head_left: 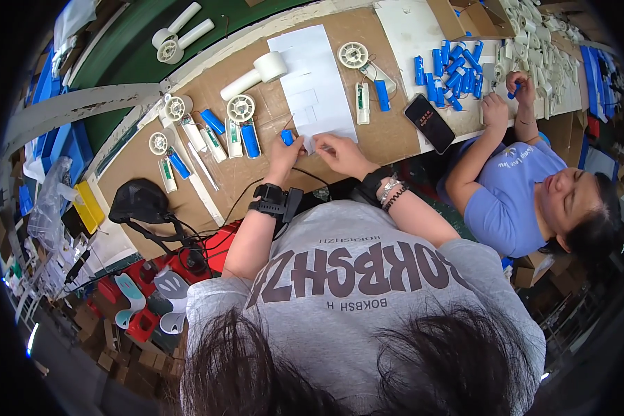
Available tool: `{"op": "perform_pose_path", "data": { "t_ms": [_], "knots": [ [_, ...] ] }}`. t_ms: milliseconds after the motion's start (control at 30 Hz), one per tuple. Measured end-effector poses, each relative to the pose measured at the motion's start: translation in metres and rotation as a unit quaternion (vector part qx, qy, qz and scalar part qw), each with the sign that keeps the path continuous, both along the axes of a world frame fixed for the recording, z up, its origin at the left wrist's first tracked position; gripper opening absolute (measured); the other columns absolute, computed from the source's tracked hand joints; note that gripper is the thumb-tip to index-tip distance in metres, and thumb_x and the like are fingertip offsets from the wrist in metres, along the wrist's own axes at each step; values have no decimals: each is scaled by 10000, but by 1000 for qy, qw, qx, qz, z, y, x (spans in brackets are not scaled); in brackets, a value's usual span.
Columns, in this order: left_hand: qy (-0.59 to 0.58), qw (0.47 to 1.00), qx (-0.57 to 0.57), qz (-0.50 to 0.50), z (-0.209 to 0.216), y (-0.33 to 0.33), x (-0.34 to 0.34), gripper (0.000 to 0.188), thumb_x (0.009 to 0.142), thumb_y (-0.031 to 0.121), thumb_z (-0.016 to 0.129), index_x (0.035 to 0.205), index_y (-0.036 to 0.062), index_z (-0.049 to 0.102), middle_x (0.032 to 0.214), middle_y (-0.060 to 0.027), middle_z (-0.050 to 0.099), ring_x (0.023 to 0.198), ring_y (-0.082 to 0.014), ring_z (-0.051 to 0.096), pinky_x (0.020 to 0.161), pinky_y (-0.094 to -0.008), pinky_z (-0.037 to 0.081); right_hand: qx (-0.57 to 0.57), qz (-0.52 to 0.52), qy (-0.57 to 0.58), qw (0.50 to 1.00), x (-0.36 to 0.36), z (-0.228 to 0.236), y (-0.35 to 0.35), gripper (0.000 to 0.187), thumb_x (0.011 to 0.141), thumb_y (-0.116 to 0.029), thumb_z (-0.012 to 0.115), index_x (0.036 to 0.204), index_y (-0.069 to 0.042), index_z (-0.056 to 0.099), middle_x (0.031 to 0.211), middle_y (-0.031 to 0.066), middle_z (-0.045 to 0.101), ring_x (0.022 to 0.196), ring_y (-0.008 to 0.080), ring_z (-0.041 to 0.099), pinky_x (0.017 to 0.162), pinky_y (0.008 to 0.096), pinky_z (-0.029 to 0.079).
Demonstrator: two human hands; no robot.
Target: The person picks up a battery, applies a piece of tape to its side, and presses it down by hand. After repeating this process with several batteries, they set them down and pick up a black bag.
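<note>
My left hand (284,155) is closed around a blue cylindrical battery (287,136), one end of which shows above the fingers. Just to its right, my right hand (342,154) has its fingers curled together over the lower part of a white paper sheet (310,73); whatever they may pinch is too small to make out. Left of my hands lies an opened white handheld fan (241,109), its handle halves spread, with a blue battery (249,141) and a green circuit board. Another opened fan (353,55) lies right of the paper, beside a loose blue battery (382,96).
More opened fans (177,107) lie at the left, near a black bag (140,206) with cables. A phone (429,123) rests at the right, below a pile of blue batteries (457,73). There a co-worker's hands (496,109) handle small parts. White casings (544,62) are heaped beyond.
</note>
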State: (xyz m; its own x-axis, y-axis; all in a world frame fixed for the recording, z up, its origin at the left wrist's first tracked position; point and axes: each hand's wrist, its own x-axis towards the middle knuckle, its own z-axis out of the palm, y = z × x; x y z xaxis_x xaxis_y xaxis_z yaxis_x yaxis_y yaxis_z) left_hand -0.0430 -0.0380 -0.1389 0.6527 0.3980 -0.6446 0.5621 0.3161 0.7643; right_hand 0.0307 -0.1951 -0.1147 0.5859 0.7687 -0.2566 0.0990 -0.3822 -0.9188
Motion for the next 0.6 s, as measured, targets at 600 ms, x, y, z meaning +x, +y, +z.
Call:
{"op": "perform_pose_path", "data": {
  "t_ms": [600],
  "knots": [
    [-180,916,-303,192,143,11,48,415,902,470,349,863,71,460,740,-23,430,708,-152,437,605,-285,376,186,-119,353,909,42,103,-5,87,844,-101,545,878,-21,556,987,86,556,896,142,554,752,277,475]
  ]
}}
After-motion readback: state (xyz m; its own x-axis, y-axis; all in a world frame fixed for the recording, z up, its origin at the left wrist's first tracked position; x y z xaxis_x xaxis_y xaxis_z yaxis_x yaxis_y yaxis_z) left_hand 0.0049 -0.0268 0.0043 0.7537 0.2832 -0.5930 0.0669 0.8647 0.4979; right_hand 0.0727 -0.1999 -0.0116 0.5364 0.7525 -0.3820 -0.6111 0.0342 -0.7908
